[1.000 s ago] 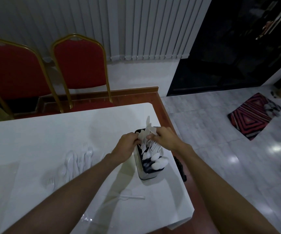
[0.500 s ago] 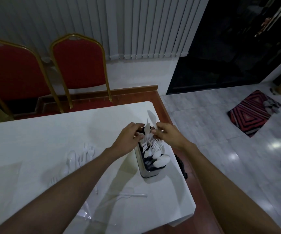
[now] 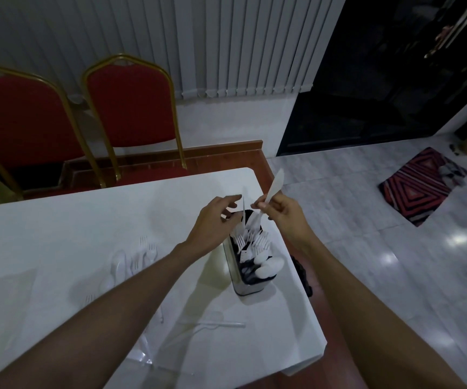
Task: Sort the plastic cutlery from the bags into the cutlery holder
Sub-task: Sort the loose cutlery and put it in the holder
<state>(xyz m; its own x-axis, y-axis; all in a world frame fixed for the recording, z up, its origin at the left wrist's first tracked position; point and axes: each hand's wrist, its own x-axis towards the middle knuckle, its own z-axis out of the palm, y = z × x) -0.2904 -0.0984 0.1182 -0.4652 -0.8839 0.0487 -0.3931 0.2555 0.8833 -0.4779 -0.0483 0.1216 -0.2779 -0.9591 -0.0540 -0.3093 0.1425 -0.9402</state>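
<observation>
Plastic knife (image 3: 276, 183) pinched in R hand (image 3: 285, 217) grip above cutlery holder (image 3: 239, 282); L hand (image 3: 212, 226) grip loose, fingers apart.

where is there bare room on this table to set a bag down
The far stretch of the table, between the chairs and the loose forks, is bare. Crowded: the right edge round the holder, and the near edge with a clear spoon.

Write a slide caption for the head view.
Right hand pinches a white plastic knife above the cutlery holder; left hand hovers beside it; loose forks lie on the table.
</observation>
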